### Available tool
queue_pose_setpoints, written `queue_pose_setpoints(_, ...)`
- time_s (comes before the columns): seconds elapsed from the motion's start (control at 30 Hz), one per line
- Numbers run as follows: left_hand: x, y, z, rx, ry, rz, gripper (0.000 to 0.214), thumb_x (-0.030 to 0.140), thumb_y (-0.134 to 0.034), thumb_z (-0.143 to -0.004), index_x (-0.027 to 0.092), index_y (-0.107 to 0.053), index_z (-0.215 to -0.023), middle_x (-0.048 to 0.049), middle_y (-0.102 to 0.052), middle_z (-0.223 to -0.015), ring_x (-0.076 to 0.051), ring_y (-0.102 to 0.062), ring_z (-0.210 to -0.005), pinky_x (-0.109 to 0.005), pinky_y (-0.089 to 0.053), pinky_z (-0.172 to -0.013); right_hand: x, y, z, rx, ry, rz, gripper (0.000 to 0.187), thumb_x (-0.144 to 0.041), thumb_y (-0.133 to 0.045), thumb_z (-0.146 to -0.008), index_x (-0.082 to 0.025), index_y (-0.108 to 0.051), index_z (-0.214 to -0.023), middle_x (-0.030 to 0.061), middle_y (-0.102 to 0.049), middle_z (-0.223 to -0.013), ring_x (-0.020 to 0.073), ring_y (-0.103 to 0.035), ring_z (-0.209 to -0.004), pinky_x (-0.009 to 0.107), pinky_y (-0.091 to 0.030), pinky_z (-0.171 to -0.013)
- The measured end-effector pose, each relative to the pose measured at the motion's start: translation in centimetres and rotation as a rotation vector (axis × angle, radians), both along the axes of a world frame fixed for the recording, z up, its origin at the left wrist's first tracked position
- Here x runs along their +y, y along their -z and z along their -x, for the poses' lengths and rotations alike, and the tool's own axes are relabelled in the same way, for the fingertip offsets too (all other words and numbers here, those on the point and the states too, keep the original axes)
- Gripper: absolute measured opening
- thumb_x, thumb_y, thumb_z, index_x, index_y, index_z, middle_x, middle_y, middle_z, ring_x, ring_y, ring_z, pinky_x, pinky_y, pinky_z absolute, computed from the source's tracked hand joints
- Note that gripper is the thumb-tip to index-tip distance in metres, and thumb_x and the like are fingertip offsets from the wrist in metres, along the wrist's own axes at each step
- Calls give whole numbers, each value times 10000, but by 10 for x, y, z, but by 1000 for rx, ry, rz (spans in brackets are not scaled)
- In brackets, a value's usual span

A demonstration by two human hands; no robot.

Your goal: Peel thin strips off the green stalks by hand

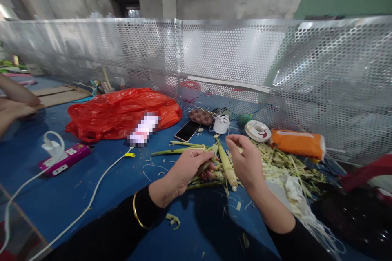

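Note:
My left hand (196, 165) is closed, with a pale green plant strip (215, 150) between thumb and fingers. Something brownish shows inside its curled fingers, too hidden to name. To the right, my right hand (247, 162) is raised with thumb and index tips together; whatever they pinch, if anything, does not show. A tapered yellow-green stalk (226, 164) lies between the hands, its pale cut end toward me. More green stalks (177, 151) lie beyond my left hand. Shredded plant strips (275, 164) are heaped behind and right of my right hand.
Along the perforated metal barrier (226, 49) lie a red plastic bag (122, 110), a phone (188, 130), a checkered case (201, 117), a white spool (257, 131) and an orange pack (297, 143). A purple power strip (65, 159) trails white cables at left. Another person's arm (16, 94) shows there.

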State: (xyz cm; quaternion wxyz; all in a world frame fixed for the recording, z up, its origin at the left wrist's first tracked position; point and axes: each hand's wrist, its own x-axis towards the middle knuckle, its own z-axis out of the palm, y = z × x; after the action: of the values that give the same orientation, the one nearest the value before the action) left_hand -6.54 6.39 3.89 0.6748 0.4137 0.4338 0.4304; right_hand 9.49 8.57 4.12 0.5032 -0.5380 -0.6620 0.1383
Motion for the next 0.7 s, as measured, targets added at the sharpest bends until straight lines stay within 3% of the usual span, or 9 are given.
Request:
queue_pose_setpoints(0.07,0,0,0,-21,8,3,241,384,-647,-780,144,-657,-759,-7,-630,-614,-90,-550,-489,-214,-393,-501,-1,-7,-4,-115,0,-111,258,-366,-486,-892,-192,-675,-923,107,-681,-971,246,-606,-893,352,-431,-776)
queue_pose_setpoints(0.13,-2,-1,-1,27,40,-30,219,362,-643,-772,148,-657,-727,-8,-630,-602,-93,-542,-486,-217,-390,-505,-4,-11,-2,-204,-100,-107,256,-359,-493,-898,-214,-696,-840,96,-691,-938,243,-613,-902,361,-429,-822)
queue_pose_setpoints(0.23,-6,-1,-5,186,97,-140,173,256,-629,-733,155,-619,-593,8,-586,-515,-91,-504,-452,-214,-358,-484,-9,-11,5,-252,-284,59,284,-368,-543,-870,-230,-695,-674,65,-705,-820,226,-628,-846,340,-444,-796)
queue_pose_setpoints(0.33,-9,1,-8,320,112,-210,179,192,-582,-703,166,-583,-526,16,-551,-460,-94,-482,-425,-212,-334,-460,-13,-4,14,-107,-372,254,258,-364,-575,-832,-223,-696,-652,33,-694,-698,199,-634,-708,307,-464,-683)
queue_pose_setpoints(0.5,-9,3,-8,337,137,-211,173,263,-595,-719,166,-629,-580,6,-586,-512,-108,-520,-453,-213,-349,-461,-15,3,20,178,-285,300,199,-341,-607,-770,-200,-649,-637,6,-643,-597,180,-594,-591,277,-438,-553)
queue_pose_setpoints(0.7,-6,3,-5,238,117,-90,221,272,-656,-709,144,-636,-530,-26,-620,-526,-106,-527,-467,-219,-353,-482,-8,2,14,80,-251,205,204,-345,-565,-813,-193,-671,-726,46,-699,-780,210,-627,-762,299,-456,-694)
